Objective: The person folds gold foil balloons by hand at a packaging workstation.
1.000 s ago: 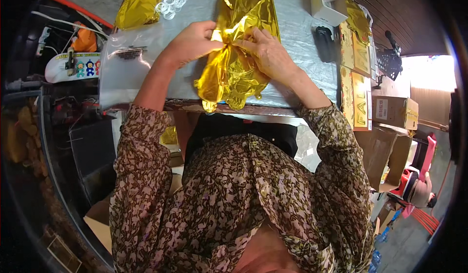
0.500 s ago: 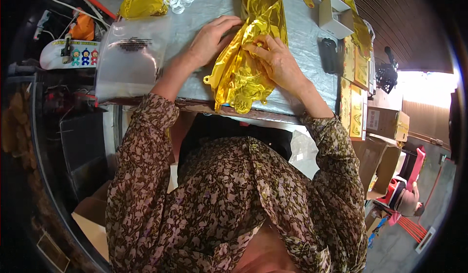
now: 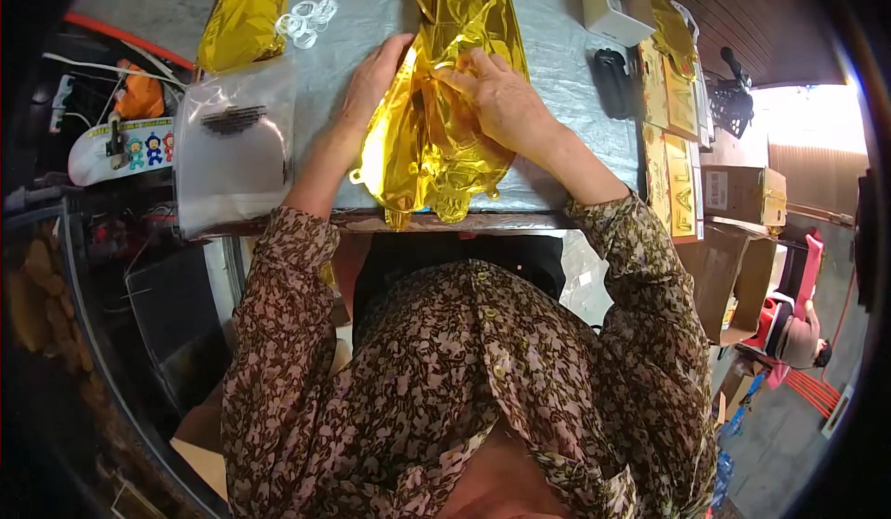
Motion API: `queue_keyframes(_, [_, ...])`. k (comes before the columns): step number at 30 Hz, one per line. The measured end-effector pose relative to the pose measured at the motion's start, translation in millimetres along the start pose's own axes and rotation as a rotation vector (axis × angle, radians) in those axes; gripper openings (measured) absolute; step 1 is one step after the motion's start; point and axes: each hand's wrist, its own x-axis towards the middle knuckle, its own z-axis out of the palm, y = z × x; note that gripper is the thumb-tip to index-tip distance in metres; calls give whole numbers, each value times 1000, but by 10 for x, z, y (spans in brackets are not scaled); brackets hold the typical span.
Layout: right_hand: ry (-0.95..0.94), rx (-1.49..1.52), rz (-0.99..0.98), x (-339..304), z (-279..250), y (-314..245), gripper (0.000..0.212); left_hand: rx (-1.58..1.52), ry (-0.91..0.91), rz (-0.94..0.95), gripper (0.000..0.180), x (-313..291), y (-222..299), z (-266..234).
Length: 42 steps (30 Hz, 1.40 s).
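While the flattened left hand (image 3: 375, 81) flanks it and the right hand (image 3: 508, 103) curls on top, pinch unclear, the crinkled, gold foil shape (image 3: 401, 162) reaches the silvery-sheeted worktop's (image 3: 580, 139) near edge; snagging there could tear it!

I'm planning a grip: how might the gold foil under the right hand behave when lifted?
The gold foil is probably floppy, given its many creases. Its thin, wrinkled edges suggest light weight. Its glossy surface may be slippery.

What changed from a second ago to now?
The left hand released the bunched gold foil balloon and moved left, to its edge; the foil spread out leftward. The right hand stayed on its middle. The clear rings and white box stayed put.
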Motion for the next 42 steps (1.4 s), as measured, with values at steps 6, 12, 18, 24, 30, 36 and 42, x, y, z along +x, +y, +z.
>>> queue_keyframes(6, [57, 60, -45, -29, -35, -23, 52, 4, -70, 22, 43, 57, 12, 28])
queue_keyframes(12, [108, 117, -83, -114, -47, 3, 30, 188, 18, 234, 30, 25, 72, 124])
queue_keyframes(18, [91, 185, -97, -224, -58, 101, 21, 200, 36, 290, 32, 1, 57, 156])
queue_keyframes(24, [225, 499, 33, -244, -65, 128, 18, 315, -48, 225, 44, -74, 203, 149])
queue_keyframes(30, [242, 573, 82, -246, -52, 269, 19, 431, -58, 247, 69, -94, 241, 169])
queue_keyframes(36, [287, 616, 123, -256, -50, 178, 30, 509, -55, 251, 79, -130, 318, 171])
queue_keyframes(42, [287, 347, -32, -333, 31, 109, 42, 502, -64, 273, 74, -53, 344, 139])
